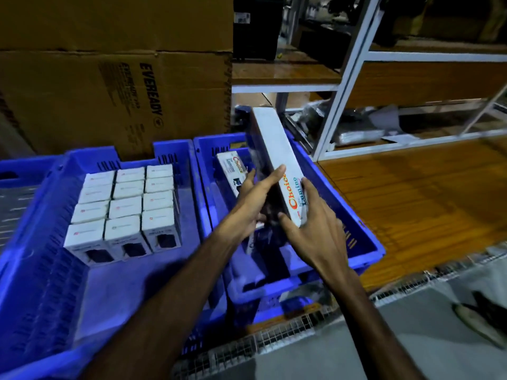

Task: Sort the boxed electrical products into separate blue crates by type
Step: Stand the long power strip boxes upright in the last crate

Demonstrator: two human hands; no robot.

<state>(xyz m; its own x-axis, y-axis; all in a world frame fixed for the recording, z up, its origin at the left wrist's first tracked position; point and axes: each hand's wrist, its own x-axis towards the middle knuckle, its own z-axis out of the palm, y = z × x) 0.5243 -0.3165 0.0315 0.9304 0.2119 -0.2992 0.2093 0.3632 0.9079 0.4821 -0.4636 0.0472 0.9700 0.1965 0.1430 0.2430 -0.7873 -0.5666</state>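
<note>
A long white "Choice Lumino" box is held tilted over the right blue crate. My left hand grips its dark left face and my right hand holds its lower end from the right. A second Choice box lies inside that crate, partly hidden by my left hand. The left blue crate holds several small white boxes standing in neat rows.
Large cardboard cartons stand behind the crates. A white metal shelf rack with bagged items is at the back right, above a wooden floor. A wire mesh edge and a shoe lie in front.
</note>
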